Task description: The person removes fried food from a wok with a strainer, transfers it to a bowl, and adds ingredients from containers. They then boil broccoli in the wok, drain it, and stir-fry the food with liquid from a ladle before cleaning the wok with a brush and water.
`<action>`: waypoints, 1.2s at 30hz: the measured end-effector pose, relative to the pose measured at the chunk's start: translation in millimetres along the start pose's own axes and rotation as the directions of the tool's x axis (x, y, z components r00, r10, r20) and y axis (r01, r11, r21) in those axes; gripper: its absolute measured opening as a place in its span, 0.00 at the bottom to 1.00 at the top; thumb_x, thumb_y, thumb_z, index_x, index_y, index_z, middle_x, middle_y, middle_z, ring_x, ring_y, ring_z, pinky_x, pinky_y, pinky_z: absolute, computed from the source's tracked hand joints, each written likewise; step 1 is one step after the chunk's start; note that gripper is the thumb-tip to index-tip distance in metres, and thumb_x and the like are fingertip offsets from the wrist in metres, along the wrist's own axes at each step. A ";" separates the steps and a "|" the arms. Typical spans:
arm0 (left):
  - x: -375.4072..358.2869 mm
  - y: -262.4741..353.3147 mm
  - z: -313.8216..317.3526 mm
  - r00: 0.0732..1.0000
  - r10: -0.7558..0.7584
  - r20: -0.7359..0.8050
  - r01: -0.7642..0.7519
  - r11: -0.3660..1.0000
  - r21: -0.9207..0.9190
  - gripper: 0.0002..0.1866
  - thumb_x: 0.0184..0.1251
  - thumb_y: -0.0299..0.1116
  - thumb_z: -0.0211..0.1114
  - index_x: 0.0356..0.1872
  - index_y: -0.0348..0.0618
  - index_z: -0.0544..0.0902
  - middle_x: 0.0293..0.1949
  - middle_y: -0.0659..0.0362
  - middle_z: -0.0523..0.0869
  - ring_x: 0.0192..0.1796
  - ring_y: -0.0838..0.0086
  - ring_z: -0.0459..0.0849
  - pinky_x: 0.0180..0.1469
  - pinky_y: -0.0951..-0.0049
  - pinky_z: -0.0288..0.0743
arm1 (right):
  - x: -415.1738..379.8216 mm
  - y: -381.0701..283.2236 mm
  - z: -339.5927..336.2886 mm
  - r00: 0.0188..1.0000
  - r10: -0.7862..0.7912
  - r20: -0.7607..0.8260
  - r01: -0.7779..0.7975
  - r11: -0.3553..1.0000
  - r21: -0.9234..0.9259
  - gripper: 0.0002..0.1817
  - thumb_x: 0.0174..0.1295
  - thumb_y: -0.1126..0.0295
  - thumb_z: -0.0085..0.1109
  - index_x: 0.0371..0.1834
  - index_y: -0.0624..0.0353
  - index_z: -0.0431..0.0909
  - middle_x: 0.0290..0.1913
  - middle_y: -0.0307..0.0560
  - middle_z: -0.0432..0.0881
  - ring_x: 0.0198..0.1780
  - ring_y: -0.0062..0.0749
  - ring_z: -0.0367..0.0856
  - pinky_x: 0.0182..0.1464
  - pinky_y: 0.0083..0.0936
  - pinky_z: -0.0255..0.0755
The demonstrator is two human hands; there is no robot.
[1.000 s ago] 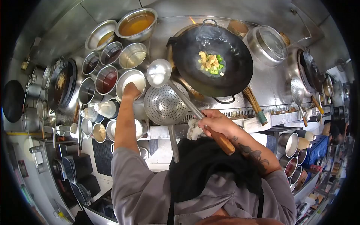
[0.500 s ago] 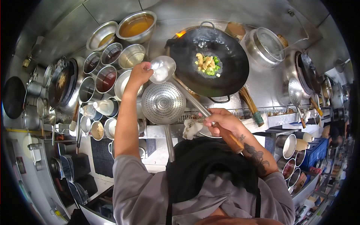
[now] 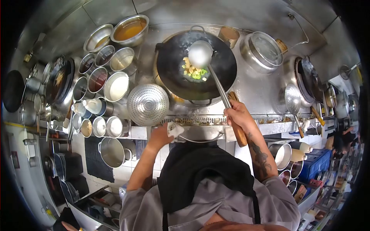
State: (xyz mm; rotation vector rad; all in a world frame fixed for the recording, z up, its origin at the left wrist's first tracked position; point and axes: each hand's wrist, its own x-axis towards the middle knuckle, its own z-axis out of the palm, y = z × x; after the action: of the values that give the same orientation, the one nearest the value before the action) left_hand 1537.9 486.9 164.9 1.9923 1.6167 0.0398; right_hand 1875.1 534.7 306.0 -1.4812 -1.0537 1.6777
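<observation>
My right hand (image 3: 236, 114) is wrapped round the wooden handle of a ladle (image 3: 217, 82). Its round metal bowl hangs over a black wok (image 3: 169, 77), partly covering pale chunks and chopped green pieces of food (image 3: 194, 72). At the counter's front edge, my left hand (image 3: 158, 136) is closed on a bunched white cloth (image 3: 175, 130). Just above that hand lies a perforated strainer (image 3: 147, 105), its handle hidden.
Several metal pots of sauces and a pot of white granules (image 3: 116, 86) stand left of the wok. Behind them are two bowls of amber liquid (image 3: 130, 30). To the right are a lidded pot (image 3: 262, 52) and another strainer (image 3: 291, 98).
My left hand has left the ladle's bowl and come down to the cloth. My right hand has swung the ladle from the pots to over the wok. The camera view has shifted.
</observation>
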 end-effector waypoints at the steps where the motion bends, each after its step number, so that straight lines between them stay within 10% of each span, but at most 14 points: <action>1: -6.0 12.2 6.4 1.000 -0.006 -0.001 0.006 1.000 -0.002 0.37 0.50 0.40 0.68 0.61 0.34 0.67 0.38 0.42 0.81 0.45 0.49 0.82 0.46 0.58 0.77 | 3.2 2.2 -5.9 0.998 -0.041 -0.044 0.035 0.991 -0.128 0.08 0.55 0.77 0.52 0.39 0.65 0.73 0.21 0.39 0.73 0.15 0.21 0.72 0.19 0.20 0.64; 8: -6.7 29.7 65.1 0.968 -0.115 -0.224 0.162 0.965 0.204 0.43 0.48 0.40 0.71 0.63 0.33 0.60 0.43 0.41 0.77 0.41 0.52 0.83 0.42 0.61 0.79 | 13.2 15.3 -24.7 0.972 -0.216 -0.095 0.158 0.894 -0.419 0.11 0.55 0.74 0.51 0.40 0.67 0.74 0.19 0.43 0.73 0.18 0.27 0.76 0.22 0.26 0.68; 11: -1.9 4.4 75.0 0.951 -0.176 -0.253 0.178 0.984 -0.016 0.39 0.51 0.33 0.69 0.64 0.34 0.60 0.45 0.45 0.77 0.42 0.57 0.82 0.42 0.65 0.79 | 19.0 28.1 -36.8 0.924 -0.376 -0.065 0.282 0.788 -0.547 0.13 0.55 0.74 0.51 0.43 0.67 0.74 0.20 0.44 0.74 0.19 0.29 0.76 0.24 0.27 0.68; 13: 4.7 -21.1 78.1 0.941 -0.314 -0.123 0.150 0.717 -0.681 0.34 0.55 0.25 0.63 0.64 0.35 0.60 0.49 0.47 0.77 0.45 0.61 0.83 0.46 0.66 0.80 | 20.6 31.0 -45.9 0.876 -0.480 -0.035 0.362 0.704 -0.611 0.14 0.55 0.74 0.51 0.44 0.67 0.73 0.21 0.44 0.74 0.19 0.29 0.75 0.24 0.28 0.68; 14: 1.4 -8.0 59.9 0.943 -0.309 -0.124 0.147 0.719 -0.679 0.34 0.55 0.25 0.63 0.64 0.35 0.60 0.49 0.47 0.77 0.45 0.61 0.83 0.46 0.66 0.80 | 17.0 27.0 -47.2 0.916 -0.399 -0.046 0.320 0.794 -0.518 0.14 0.55 0.75 0.52 0.45 0.68 0.73 0.21 0.44 0.74 0.18 0.29 0.74 0.24 0.28 0.68; 16: -2.5 16.2 23.5 0.976 -0.216 0.042 0.063 0.088 -0.994 0.30 0.58 0.25 0.59 0.63 0.38 0.63 0.47 0.49 0.78 0.45 0.63 0.83 0.52 0.63 0.78 | 16.4 22.2 -51.9 0.946 -0.322 -0.048 0.274 0.866 -0.419 0.14 0.55 0.76 0.52 0.46 0.68 0.73 0.22 0.44 0.74 0.18 0.29 0.73 0.23 0.28 0.68; 20: 30.0 39.3 10.5 0.970 -0.138 0.199 0.163 -0.233 -0.959 0.26 0.64 0.31 0.59 0.62 0.35 0.63 0.48 0.45 0.78 0.42 0.54 0.85 0.48 0.56 0.82 | 28.1 26.9 -62.5 0.978 -0.188 -0.088 0.139 0.909 -0.394 0.16 0.57 0.79 0.48 0.49 0.69 0.73 0.22 0.38 0.71 0.16 0.19 0.69 0.18 0.20 0.63; 24: 98.5 43.5 34.4 0.980 0.107 0.166 0.197 -0.442 -0.875 0.27 0.67 0.57 0.49 0.47 0.40 0.74 0.35 0.50 0.81 0.34 0.55 0.82 0.40 0.48 0.78 | 61.3 45.4 -53.7 0.979 -0.186 -0.082 0.136 0.898 -0.418 0.12 0.57 0.76 0.50 0.44 0.68 0.75 0.19 0.37 0.70 0.15 0.19 0.68 0.17 0.20 0.62; 31: 134.4 95.4 51.2 0.953 -0.058 0.296 0.225 -0.518 -0.825 0.30 0.65 0.67 0.40 0.38 0.49 0.75 0.30 0.56 0.78 0.32 0.57 0.80 0.36 0.45 0.74 | 51.7 40.2 -9.9 0.980 0.028 0.199 -0.015 0.998 -0.065 0.07 0.56 0.72 0.53 0.35 0.65 0.75 0.21 0.37 0.72 0.16 0.21 0.70 0.20 0.20 0.67; 36: 117.3 112.6 28.4 0.891 -0.230 0.392 0.226 -0.525 -0.821 0.31 0.66 0.67 0.38 0.43 0.49 0.73 0.34 0.55 0.79 0.35 0.54 0.80 0.38 0.43 0.74 | 9.2 33.6 -62.5 0.988 0.017 0.153 0.039 0.935 -0.352 0.10 0.56 0.73 0.53 0.39 0.67 0.75 0.23 0.41 0.75 0.20 0.24 0.74 0.23 0.22 0.69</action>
State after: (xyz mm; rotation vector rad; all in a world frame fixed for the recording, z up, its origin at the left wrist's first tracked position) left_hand 1680.2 569.7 153.1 -0.0374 0.9911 0.9770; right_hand 1936.8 536.2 269.7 -1.5776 -1.5117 1.6776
